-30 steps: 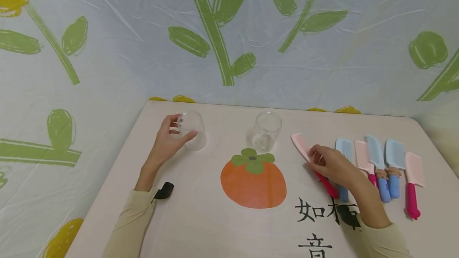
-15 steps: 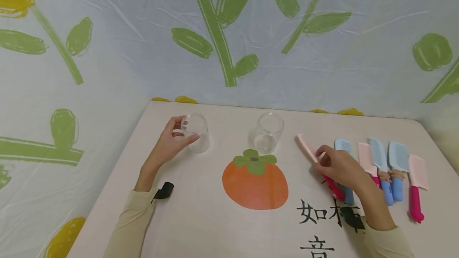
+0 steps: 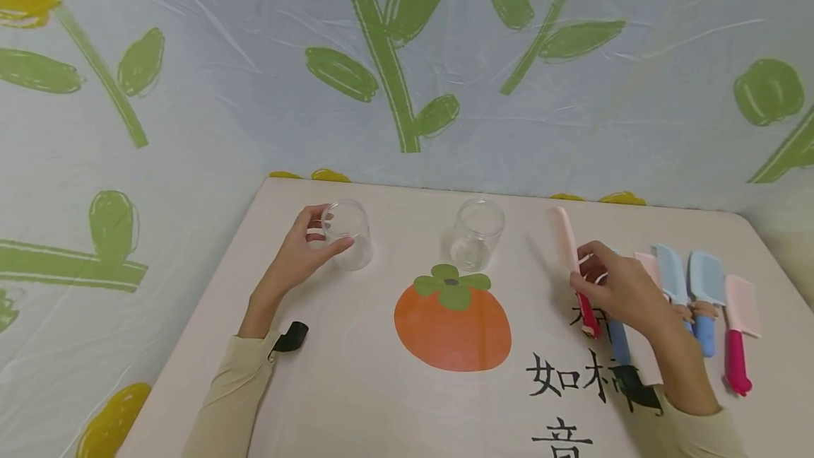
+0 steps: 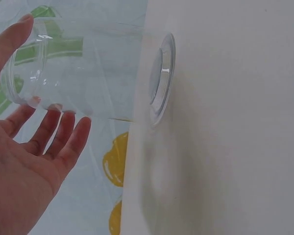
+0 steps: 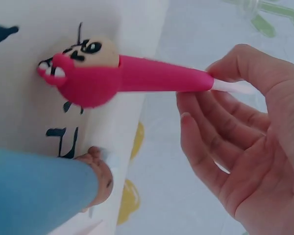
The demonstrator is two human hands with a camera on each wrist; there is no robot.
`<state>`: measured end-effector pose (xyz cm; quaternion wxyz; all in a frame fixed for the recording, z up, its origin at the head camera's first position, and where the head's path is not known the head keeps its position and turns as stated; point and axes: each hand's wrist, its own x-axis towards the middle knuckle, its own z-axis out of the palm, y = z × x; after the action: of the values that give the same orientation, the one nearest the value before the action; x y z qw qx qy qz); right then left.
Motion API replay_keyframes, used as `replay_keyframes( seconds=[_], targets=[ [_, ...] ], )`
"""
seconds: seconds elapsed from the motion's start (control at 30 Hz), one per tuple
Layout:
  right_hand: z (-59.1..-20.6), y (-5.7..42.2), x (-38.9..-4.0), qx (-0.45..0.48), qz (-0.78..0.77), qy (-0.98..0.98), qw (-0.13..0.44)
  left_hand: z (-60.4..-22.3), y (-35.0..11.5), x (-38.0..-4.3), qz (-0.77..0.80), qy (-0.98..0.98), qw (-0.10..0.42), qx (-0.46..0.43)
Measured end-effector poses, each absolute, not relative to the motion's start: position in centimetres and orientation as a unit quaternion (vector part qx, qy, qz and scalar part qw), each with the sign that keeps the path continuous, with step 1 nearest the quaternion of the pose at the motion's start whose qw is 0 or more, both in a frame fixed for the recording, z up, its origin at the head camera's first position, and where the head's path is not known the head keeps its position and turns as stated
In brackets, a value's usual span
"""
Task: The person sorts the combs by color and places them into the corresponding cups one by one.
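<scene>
My left hand (image 3: 305,253) grips a clear cup (image 3: 357,249) near its rim, thumb on one side and fingers along the other. In the left wrist view that cup (image 4: 103,73) stands upright, its base at the table top. On the right, my right hand (image 3: 626,288) pinches a comb (image 3: 567,242) with a pale pink head and a magenta handle. The right wrist view shows thumb and fingertips at the top of the handle (image 5: 161,74), which ends in a cartoon figure. The comb is tilted up, its head pointing away from me.
A second clear cup (image 3: 477,235) stands right of the gripped one. Blue and pink combs (image 3: 704,278) lie in a row at the right, some partly behind my right hand. A printed persimmon (image 3: 453,327) and black characters mark the table cover. A flowered cloth (image 3: 254,90) hangs behind.
My right hand has raised the pink comb from lying slanted on the table to a steeper, more upright pose, shifting slightly right. The left hand stays on its cup.
</scene>
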<state>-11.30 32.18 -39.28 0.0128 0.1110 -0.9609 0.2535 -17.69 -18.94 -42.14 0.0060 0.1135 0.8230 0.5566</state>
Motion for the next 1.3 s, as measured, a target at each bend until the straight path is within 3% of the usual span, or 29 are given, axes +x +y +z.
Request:
replay_keyframes(
  seconds=[0.7, 1.3],
  targets=[
    [-36.7, 30.1, -10.5, 0.176, 0.371, -0.904, 0.119, -42.4, -18.6, -17.8, 0.564, 0.817, 0.007, 0.121],
    [-35.5, 26.2, -11.5, 0.214, 0.534, -0.811, 0.103, -42.3, -18.9, -17.7, 0.564, 0.817, 0.007, 0.124]
  ],
)
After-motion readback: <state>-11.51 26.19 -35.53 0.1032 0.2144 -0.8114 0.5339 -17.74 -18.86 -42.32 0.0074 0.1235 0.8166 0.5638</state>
